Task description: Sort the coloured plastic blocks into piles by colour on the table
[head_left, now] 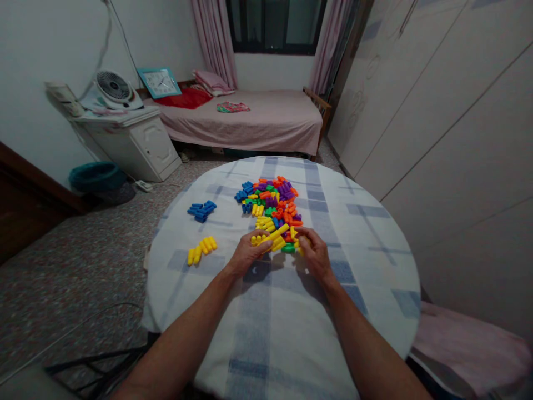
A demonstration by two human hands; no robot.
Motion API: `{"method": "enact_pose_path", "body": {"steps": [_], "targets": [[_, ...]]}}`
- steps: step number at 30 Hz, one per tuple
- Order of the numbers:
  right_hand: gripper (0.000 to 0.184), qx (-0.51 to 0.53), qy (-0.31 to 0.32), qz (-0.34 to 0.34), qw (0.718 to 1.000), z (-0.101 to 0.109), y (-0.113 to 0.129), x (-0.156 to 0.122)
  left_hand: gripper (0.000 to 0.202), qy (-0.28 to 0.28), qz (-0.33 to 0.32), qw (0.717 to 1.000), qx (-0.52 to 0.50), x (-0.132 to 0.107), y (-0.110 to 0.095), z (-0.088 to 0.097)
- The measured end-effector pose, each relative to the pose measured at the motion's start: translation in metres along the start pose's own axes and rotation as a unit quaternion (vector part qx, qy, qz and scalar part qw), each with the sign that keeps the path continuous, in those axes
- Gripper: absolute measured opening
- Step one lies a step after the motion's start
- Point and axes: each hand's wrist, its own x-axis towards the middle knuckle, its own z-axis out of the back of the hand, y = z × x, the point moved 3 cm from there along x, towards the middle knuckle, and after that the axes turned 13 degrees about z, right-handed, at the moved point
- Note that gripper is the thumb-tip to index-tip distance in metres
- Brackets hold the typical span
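Yellow blocks [278, 233], stubby, rounded; left hand [247, 253] clutches several, right hand [316, 254] pinches another.

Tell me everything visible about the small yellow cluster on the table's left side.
The yellow cluster is several short, rounded pieces, seemingly smooth plastic, lying close together in a slanting row on the white-and-blue tablecloth. It lies nearer the camera than the blue cluster, clear of the left hand.
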Motion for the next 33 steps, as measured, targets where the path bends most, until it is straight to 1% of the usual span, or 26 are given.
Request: {"method": "enact_pose_path", "body": {"steps": [4, 6, 7, 9, 14, 16, 18, 19, 22, 24, 25, 27, 29, 30, 31, 33], "targets": [[0.043, 0.08, 0.052, -0.073, 0.993, -0.015, 0.006, -0.007, 0.047, 0.063, 0.01, 0.996, 0.055, -0.005, -0.002, -0.009], [0.039, 0.096, 0.074, -0.089, 0.989, -0.021, 0.008, -0.009, 0.047, 0.074, 0.008, 0.995, 0.068, -0.008, -0.003, -0.014], [0.036, 0.103, 0.073, -0.095, 0.987, -0.022, 0.008, -0.01, 0.047, 0.072, 0.008, 0.995, 0.066, -0.009, -0.004, -0.015], [0.034, 0.114, 0.04, -0.107, 0.987, -0.021, 0.008, -0.008, 0.047, 0.064, 0.009, 0.997, 0.052, -0.008, -0.003, -0.016], [0.041, 0.127, -0.108, -0.136, 0.977, -0.001, 0.002, 0.003, 0.042, 0.04, 0.004, 0.999, -0.004, 0.0, 0.001, -0.003], [0.043, 0.115, -0.135, -0.138, 0.974, 0.006, 0.0, 0.005, 0.041, 0.024, -0.001, 1.0, -0.016, 0.001, 0.002, 0.002], [0.042, 0.106, -0.127, -0.131, 0.978, 0.005, 0.0, 0.004, 0.042, 0.025, -0.008, 1.0, -0.006, -0.001, 0.0, 0.001], [0.041, 0.104, -0.115, -0.123, 0.98, 0.002, 0.001, 0.002, 0.045, 0.037, -0.011, 0.999, 0.001, -0.003, 0.0, -0.001], [0.036, 0.078, -0.069, -0.085, 0.991, -0.012, 0.007, -0.005, 0.055, 0.101, -0.004, 0.995, -0.001, -0.006, 0.003, -0.013], [0.033, 0.036, -0.047, -0.058, 0.997, -0.02, 0.013, -0.01, 0.058, 0.129, 0.011, 0.991, -0.013, -0.006, 0.008, -0.02], [0.033, 0.014, -0.038, -0.048, 0.998, -0.023, 0.015, -0.011, 0.057, 0.131, 0.02, 0.991, -0.016, -0.005, 0.011, -0.023], [0.031, -0.02, -0.018, -0.033, 0.999, -0.026, 0.019, -0.012, 0.055, 0.115, 0.039, 0.992, -0.015, -0.004, 0.016, -0.026], [0.032, -0.036, -0.003, -0.026, 0.999, -0.023, 0.019, -0.009, 0.051, 0.099, 0.056, 0.993, -0.019, -0.003, 0.017, -0.027], [0.034, -0.035, -0.01, -0.032, 0.999, -0.019, 0.017, -0.006, 0.05, 0.098, 0.063, 0.993, -0.027, -0.003, 0.016, -0.026], [0.037, -0.031, -0.032, -0.045, 0.998, -0.013, 0.014, -0.004, 0.05, 0.099, 0.067, 0.992, -0.039, -0.003, 0.013, -0.024], [0.043, -0.028, -0.11, -0.081, 0.99, 0.003, 0.006, 0.0, 0.051, 0.091, 0.065, 0.991, -0.071, -0.004, 0.006, -0.015]]}}
